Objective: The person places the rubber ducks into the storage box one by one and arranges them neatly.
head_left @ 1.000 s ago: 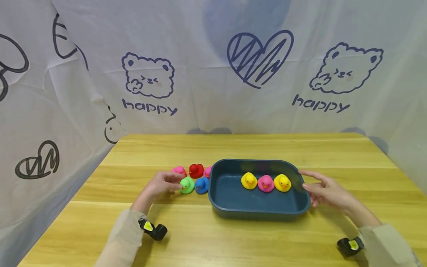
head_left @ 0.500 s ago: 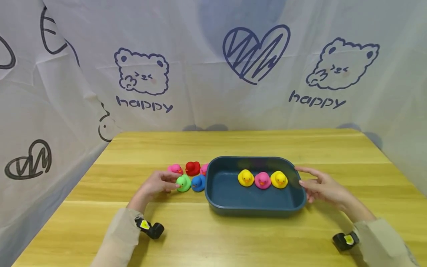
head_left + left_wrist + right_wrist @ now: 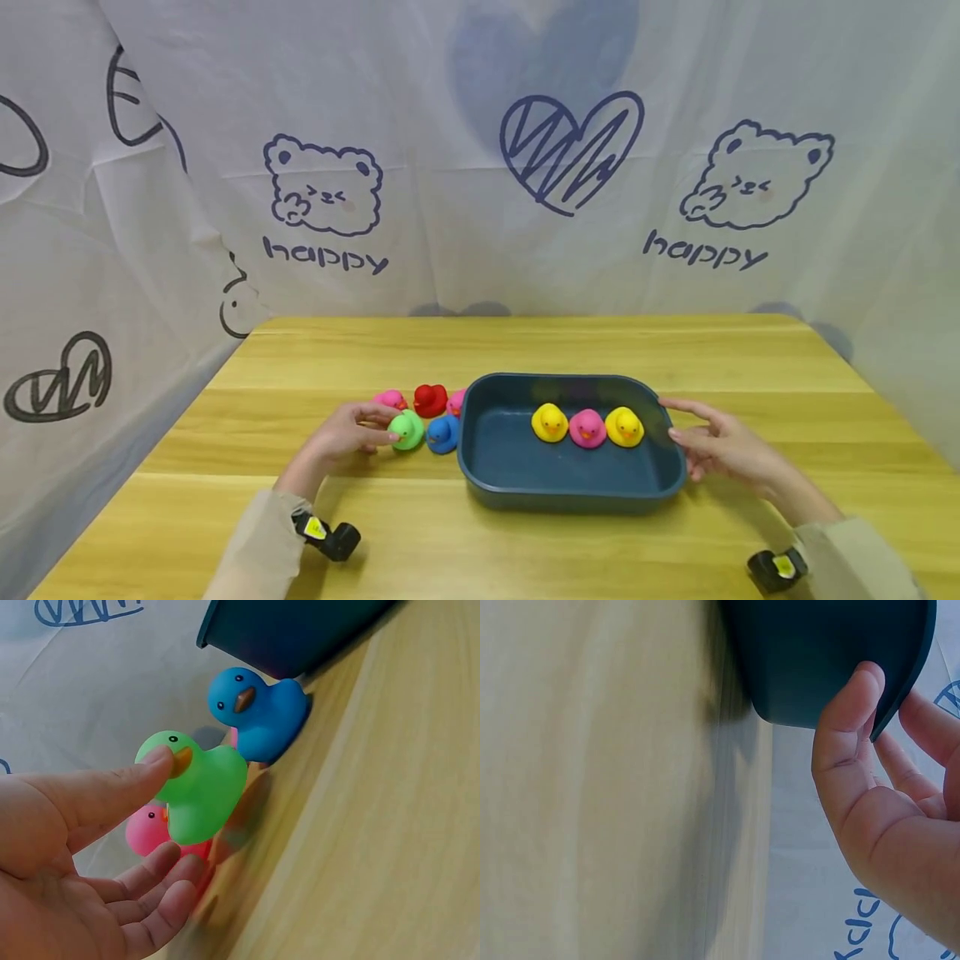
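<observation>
My left hand (image 3: 347, 432) is at a green rubber duck (image 3: 407, 430), its thumb across the duck's beak in the left wrist view; the index finger is hidden behind the duck there. Just right of it sits a blue duck (image 3: 259, 712). Behind stand a pink duck (image 3: 392, 400), a red duck (image 3: 431, 401) and another pink duck (image 3: 456, 403), partly covered by the tray. My right hand (image 3: 720, 442) touches the right end of a dark blue tray (image 3: 558, 502) with thumb and index fingertips at its rim, the fingers loosely spread.
Inside the tray, a yellow duck (image 3: 550, 423), a pink duck (image 3: 588, 428) and another yellow duck (image 3: 625, 427) stand in a row. The wooden table (image 3: 405, 533) ends at a white printed cloth (image 3: 442, 217) behind and on both sides.
My left hand has closed in on the green duck, its thumb and index finger now around it. My right hand stays at the tray's end. The head view has shifted slightly.
</observation>
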Demonstrator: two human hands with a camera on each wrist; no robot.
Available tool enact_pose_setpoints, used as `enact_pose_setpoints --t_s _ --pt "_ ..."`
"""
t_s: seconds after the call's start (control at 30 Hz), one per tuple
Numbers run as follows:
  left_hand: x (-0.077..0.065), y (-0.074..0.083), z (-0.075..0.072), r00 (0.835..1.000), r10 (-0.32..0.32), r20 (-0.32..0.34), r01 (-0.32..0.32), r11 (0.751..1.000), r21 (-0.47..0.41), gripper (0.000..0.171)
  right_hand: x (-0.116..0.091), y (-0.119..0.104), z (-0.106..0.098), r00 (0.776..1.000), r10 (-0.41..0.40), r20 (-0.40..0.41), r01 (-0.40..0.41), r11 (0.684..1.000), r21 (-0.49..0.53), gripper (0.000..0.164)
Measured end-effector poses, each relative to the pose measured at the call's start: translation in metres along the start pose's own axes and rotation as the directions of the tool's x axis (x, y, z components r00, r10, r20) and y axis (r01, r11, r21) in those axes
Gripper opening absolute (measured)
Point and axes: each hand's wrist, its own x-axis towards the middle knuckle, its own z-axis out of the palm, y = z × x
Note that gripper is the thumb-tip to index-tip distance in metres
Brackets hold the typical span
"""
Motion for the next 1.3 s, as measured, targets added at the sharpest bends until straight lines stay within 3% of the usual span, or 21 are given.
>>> enact_pose_setpoints --t_s 0.4,0.63,1.3 --pt "-0.004 0.008 -0.003 0.999 -0.029 0.042 0.031 0.999 -0.039 0.043 -0.002 0.003 0.002 1.000 0.002 0.014 -0.002 0.999 0.041 0.038" --pt "-0.001 0.017 -0.005 0.997 0.030 0.075 -0.019 0.990 -0.140 0.044 0.001 -0.001 0.001 1.000 -0.011 0.000 0.011 1.000 0.014 0.040" --pt "0.011 0.043 0.018 0.996 0.086 0.001 -0.084 0.969 -0.234 0.042 0.000 0.001 0.002 1.000 -0.005 -0.001 0.005 1.000 0.006 0.051"
